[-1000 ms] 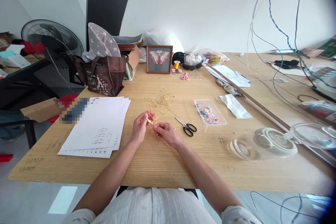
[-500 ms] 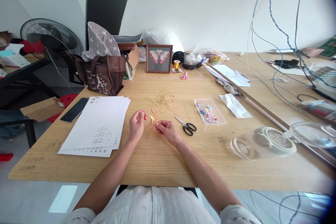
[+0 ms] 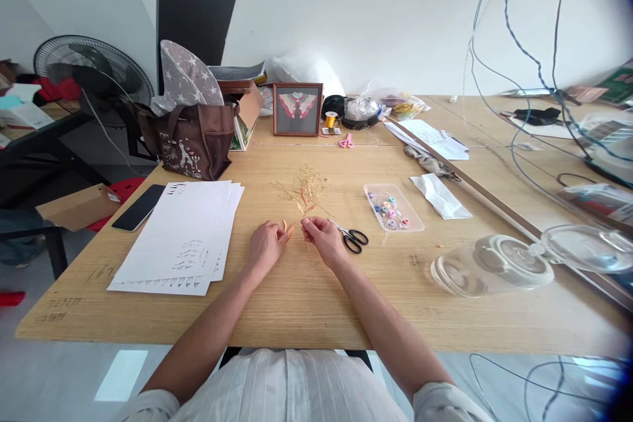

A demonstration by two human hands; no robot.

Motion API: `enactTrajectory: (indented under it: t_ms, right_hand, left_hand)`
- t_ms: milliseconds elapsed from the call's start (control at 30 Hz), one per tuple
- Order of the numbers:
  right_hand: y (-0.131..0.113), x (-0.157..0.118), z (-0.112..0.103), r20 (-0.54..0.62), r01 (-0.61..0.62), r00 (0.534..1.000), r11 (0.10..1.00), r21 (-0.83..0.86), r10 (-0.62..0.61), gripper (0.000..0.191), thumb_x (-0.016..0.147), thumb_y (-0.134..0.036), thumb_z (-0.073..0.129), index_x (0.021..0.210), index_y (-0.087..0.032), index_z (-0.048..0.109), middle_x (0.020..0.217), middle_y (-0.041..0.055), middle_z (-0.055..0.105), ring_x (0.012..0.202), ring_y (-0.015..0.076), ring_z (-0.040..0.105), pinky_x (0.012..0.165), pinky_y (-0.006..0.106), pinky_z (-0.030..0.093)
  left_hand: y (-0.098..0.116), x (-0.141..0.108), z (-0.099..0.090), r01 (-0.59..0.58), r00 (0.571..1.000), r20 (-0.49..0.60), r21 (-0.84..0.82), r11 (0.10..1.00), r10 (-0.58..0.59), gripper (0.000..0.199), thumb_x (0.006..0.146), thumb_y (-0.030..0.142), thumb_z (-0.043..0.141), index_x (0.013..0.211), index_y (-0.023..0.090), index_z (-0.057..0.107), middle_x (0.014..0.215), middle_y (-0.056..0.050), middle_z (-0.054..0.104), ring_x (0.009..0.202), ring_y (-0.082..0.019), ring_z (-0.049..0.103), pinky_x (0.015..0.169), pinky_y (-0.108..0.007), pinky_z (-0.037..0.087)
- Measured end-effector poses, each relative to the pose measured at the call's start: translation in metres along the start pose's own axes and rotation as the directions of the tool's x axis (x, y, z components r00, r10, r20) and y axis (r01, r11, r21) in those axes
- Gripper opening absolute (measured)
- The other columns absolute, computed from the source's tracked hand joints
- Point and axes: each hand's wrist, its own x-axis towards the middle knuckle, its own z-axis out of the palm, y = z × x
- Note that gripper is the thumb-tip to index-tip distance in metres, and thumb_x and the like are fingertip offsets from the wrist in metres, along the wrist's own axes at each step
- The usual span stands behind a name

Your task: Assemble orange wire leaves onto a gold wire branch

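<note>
In the head view, black-handled scissors are seen on the table, with their blades just beside the right hand; whether the two are touching cannot be told. To the right of the scissors, a clear tray with small coloured pieces is placed, and past it a white crumpled paper is found. Farther to the right and nearer to the person, a transparent jar is seen. Well beyond the scissors, pink scissors, a spool of yellow thread and a framed picture are set. Well to the left of the scissors, paper sheets are laid, with a phone beside them. Golden wire is spread to the left of the scissors and beyond them, and in sight it is partly covered by an orange leaf spray.

The spray is located to the left of the scissors, and it is pinched low, at its stem, by the thumb and forefinger of the right hand. More to the left, loose leaves are seen at the fingertips of the left hand; whether they are grasped or only touched cannot be told.

The leafy end of the spray is pointed away from the person, with its long axis lying nearly straight outward.
</note>
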Motion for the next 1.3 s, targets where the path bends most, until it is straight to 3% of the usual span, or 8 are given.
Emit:
enactTrajectory:
  t_ms: [267,467,567,667,767,867,967,1300]
  right_hand:
    - [0.002,0.000,0.000,0.008,-0.005,1.000,1.000,0.001,0.005,0.028,0.069,-0.042,0.062,0.060,-0.016,0.055,0.053,-0.0034,0.047,0.047,0.0075,0.037,0.047,0.022,0.029]
    - [0.003,0.000,0.001,0.013,-0.015,1.000,1.000,0.001,0.015,0.028,0.069,-0.041,0.062,0.060,-0.016,0.054,0.051,-0.0040,0.046,0.047,0.0071,0.037,0.047,0.021,0.028]
    - [0.004,0.000,0.001,0.017,-0.011,1.000,1.000,-0.007,0.011,0.029,0.070,-0.042,0.061,0.059,-0.016,0.053,0.051,-0.0043,0.045,0.046,0.0071,0.036,0.047,0.022,0.027]
    - [0.006,0.000,0.001,0.033,-0.009,0.999,1.000,-0.013,0.009,0.031,0.071,-0.043,0.060,0.058,-0.016,0.052,0.051,-0.0043,0.045,0.047,0.0071,0.036,0.047,0.022,0.027]
    - [0.006,-0.001,0.002,0.042,-0.026,0.999,1.000,-0.001,0.026,0.031,0.070,-0.044,0.061,0.057,-0.017,0.052,0.052,-0.0042,0.045,0.047,0.0072,0.036,0.047,0.022,0.027]
    - [0.005,-0.001,0.003,0.047,-0.059,0.997,0.997,0.040,0.057,0.030,0.068,-0.044,0.063,0.058,-0.016,0.054,0.054,-0.0037,0.047,0.048,0.0074,0.038,0.048,0.022,0.028]
    - [0.005,-0.001,0.004,0.037,-0.102,0.994,0.990,0.098,0.099,0.028,0.066,-0.042,0.065,0.062,-0.016,0.057,0.057,-0.0025,0.051,0.051,0.0076,0.041,0.049,0.021,0.031]
    - [0.007,-0.001,0.003,0.024,-0.128,0.992,0.980,0.149,0.126,0.029,0.063,-0.043,0.069,0.064,-0.016,0.058,0.059,-0.0021,0.052,0.053,0.0077,0.043,0.049,0.020,0.032]
  left_hand:
    - [-0.003,0.002,0.004,-0.005,0.998,-0.057,-0.003,1.000,0.005,0.013,0.075,0.018,0.053,0.066,0.017,0.061,0.072,-0.005,0.061,0.066,-0.016,0.054,0.062,-0.027,0.035]
    - [-0.003,0.006,-0.004,0.053,0.970,-0.209,-0.312,0.949,-0.123,0.011,0.076,0.023,0.053,0.069,0.016,0.059,0.070,-0.004,0.060,0.063,-0.015,0.053,0.062,-0.026,0.037]
    - [-0.001,0.007,-0.006,0.047,0.947,-0.230,-0.588,0.807,-0.223,0.017,0.077,0.032,0.054,0.073,0.016,0.058,0.068,-0.002,0.059,0.063,-0.014,0.052,0.062,-0.024,0.039]
    - [0.005,0.007,-0.005,0.079,0.955,-0.092,-0.840,0.537,-0.284,0.020,0.075,0.036,0.056,0.073,0.016,0.055,0.061,0.002,0.054,0.058,-0.011,0.049,0.057,-0.022,0.038]
    - [0.012,0.004,-0.004,0.141,0.961,0.064,-0.949,0.281,-0.269,0.022,0.072,0.037,0.060,0.072,0.016,0.052,0.062,0.003,0.054,0.055,-0.008,0.047,0.056,-0.020,0.039]
    - [0.018,0.001,-0.004,0.163,0.972,0.126,-0.970,0.183,-0.198,0.023,0.072,0.036,0.061,0.073,0.015,0.051,0.066,0.001,0.058,0.055,-0.007,0.048,0.056,-0.020,0.040]
    - [0.022,-0.002,-0.004,0.153,0.983,0.128,-0.968,0.197,-0.133,0.020,0.071,0.033,0.063,0.076,0.016,0.053,0.066,0.001,0.059,0.057,-0.007,0.050,0.056,-0.019,0.041]
    - [0.025,-0.004,-0.006,0.095,0.988,0.027,-0.888,0.450,-0.154,0.019,0.068,0.030,0.064,0.079,0.014,0.062,0.075,-0.003,0.065,0.070,-0.015,0.060,0.068,-0.026,0.047]
